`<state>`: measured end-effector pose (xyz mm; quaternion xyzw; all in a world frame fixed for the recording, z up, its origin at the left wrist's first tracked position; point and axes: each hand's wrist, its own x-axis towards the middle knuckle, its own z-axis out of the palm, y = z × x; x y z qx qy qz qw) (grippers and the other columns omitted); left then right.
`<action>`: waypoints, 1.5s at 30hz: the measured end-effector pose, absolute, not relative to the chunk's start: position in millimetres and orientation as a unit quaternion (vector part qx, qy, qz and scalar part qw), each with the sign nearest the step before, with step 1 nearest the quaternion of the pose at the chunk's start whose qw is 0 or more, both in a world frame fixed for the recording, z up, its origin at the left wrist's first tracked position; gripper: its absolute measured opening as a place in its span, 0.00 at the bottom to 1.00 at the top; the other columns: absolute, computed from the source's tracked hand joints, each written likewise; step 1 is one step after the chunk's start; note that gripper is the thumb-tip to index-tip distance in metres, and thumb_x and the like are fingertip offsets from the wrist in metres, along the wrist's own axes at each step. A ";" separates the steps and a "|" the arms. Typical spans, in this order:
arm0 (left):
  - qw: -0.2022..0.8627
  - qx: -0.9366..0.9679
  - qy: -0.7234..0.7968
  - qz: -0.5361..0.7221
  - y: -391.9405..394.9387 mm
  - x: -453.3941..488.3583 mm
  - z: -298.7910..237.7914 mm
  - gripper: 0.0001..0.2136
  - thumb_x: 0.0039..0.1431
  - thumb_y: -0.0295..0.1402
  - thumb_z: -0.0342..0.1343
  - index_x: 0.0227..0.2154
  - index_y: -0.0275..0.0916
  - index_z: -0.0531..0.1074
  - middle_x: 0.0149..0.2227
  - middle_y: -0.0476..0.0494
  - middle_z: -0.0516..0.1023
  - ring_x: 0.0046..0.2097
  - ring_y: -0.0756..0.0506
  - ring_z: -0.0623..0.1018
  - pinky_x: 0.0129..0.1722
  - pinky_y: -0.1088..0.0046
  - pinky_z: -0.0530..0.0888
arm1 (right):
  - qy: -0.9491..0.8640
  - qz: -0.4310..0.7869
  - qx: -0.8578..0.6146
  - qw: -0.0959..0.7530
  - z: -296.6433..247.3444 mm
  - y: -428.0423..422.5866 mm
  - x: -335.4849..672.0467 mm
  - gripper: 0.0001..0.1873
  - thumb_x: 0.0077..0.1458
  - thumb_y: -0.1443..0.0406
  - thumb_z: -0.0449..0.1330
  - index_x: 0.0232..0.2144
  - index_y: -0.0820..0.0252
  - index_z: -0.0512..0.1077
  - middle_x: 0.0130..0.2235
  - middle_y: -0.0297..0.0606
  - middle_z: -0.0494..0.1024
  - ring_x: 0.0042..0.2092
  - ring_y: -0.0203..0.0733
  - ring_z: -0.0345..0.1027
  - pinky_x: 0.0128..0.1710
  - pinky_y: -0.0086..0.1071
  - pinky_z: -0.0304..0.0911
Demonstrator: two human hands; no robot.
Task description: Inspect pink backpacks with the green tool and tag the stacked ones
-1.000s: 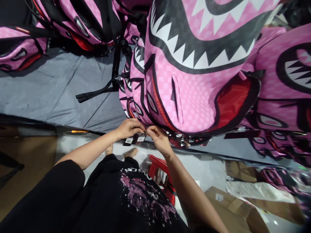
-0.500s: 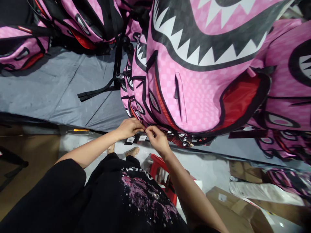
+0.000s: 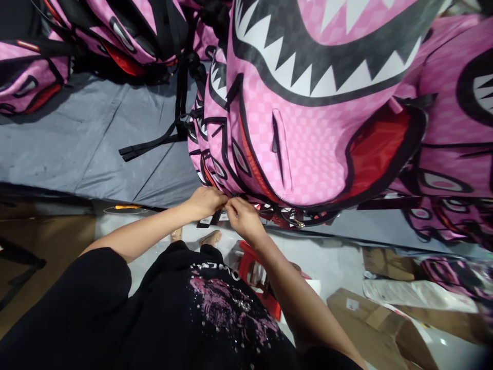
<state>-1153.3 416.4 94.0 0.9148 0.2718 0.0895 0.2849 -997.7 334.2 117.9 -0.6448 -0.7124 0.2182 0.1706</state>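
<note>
Left hand (image 3: 207, 202) and right hand (image 3: 243, 216) together at the near edge of the grey sheet (image 3: 96, 139), just beside each other, tips nearly meeting. Fingers of both bent inward and closed in a pinch; whatever sits between the tips is too small and too hidden to tell.

Bag (image 3: 304, 154): pink check, black mouth print with white teeth. Lies on the sheet directly beyond the hands, its bulk to the right of them, lower rim near the knuckles. Front pocket gapes at the right, red lining (image 3: 373, 146) showing. Short slit with pink trim on its face. Zip pull (image 3: 299, 224) hangs at the lower rim, right of the right hand.

More pink bags packed against its left side; the hands work at the foot of this row. Two tags (image 3: 206, 221) hang below the left hand. Black strap (image 3: 144, 149) trails leftward over the sheet. Another pink bag (image 3: 454, 123) at far right, others at upper left.

Below: person in black shirt (image 3: 154, 318) with pink print, feet (image 3: 211, 237) on pale floor. Red stool (image 3: 246, 259) partly behind the right forearm. Carton (image 3: 365, 324) at lower right.
</note>
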 end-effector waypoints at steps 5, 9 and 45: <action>0.274 0.908 0.307 0.082 408.1 -1148.8 90.6 0.09 0.62 0.29 0.50 0.35 0.36 0.75 0.34 0.39 0.78 0.38 0.43 0.76 0.30 0.71 0.63 | -0.697 0.209 -0.667 0.161 118.1 336.4 -999.8 0.09 0.57 0.69 0.49 0.25 0.55 0.59 0.30 0.36 0.68 0.32 0.40 0.61 0.35 0.32 0.54; 0.300 0.901 0.303 0.082 406.6 -1156.2 89.3 0.08 0.61 0.30 0.51 0.35 0.37 0.75 0.35 0.41 0.79 0.38 0.44 0.77 0.32 0.72 0.66 | -0.689 0.218 -0.673 0.157 122.6 337.4 -1001.5 0.07 0.57 0.69 0.50 0.27 0.56 0.62 0.31 0.35 0.69 0.33 0.39 0.62 0.35 0.31 0.54; 0.359 0.866 0.337 0.087 406.8 -1153.2 98.7 0.06 0.58 0.30 0.52 0.36 0.37 0.72 0.34 0.44 0.79 0.36 0.46 0.77 0.33 0.74 0.67 | -0.653 0.301 -0.680 0.145 129.3 343.1 -996.5 0.07 0.58 0.70 0.52 0.28 0.58 0.66 0.30 0.33 0.71 0.32 0.37 0.62 0.34 0.30 0.54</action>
